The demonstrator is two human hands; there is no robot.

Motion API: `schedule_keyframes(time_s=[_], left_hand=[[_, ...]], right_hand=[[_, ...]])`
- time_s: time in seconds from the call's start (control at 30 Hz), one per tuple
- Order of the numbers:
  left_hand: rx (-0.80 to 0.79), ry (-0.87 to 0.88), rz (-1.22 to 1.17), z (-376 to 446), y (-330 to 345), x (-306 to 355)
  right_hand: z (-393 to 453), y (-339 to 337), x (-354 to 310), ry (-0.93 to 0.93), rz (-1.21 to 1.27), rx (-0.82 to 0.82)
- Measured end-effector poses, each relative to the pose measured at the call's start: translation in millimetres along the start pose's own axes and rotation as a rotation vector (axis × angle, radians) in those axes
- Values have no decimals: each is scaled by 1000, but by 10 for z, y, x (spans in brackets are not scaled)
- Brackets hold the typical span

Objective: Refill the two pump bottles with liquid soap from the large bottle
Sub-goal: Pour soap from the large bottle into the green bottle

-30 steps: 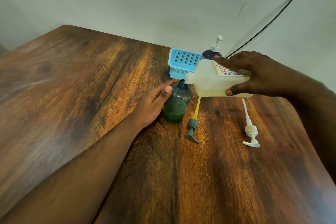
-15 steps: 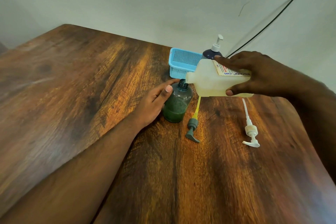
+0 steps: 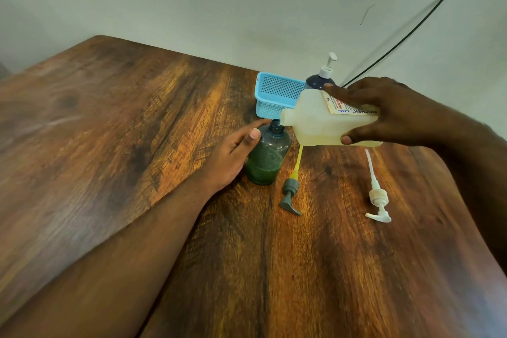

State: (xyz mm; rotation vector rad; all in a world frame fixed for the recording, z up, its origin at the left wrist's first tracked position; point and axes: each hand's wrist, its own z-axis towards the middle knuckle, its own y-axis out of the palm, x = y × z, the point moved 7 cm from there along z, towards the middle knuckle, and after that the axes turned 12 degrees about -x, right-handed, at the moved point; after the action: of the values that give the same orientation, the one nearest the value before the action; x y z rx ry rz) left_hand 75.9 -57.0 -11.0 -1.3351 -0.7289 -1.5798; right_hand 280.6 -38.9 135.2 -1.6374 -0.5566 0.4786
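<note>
The table (image 3: 109,145) is dark, streaked brown wood and fills most of the frame below a pale wall. Five items rest directly on it, all in the upper right part of the frame. A green bottle (image 3: 267,158) stands upright, uncapped. Behind it stands a blue basket (image 3: 277,93); just right of the basket stands a dark bottle (image 3: 319,81) with a white pump fitted. A grey pump (image 3: 290,195) and a white pump (image 3: 378,197) lie flat, well apart.
</note>
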Motion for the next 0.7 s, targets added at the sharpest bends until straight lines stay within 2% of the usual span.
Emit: schedule_keyframes(time_s=[0.7], left_hand=[[-1,19,-4,-5,7,29]], right_hand=[[-14,7,-18,9,-18,-9]])
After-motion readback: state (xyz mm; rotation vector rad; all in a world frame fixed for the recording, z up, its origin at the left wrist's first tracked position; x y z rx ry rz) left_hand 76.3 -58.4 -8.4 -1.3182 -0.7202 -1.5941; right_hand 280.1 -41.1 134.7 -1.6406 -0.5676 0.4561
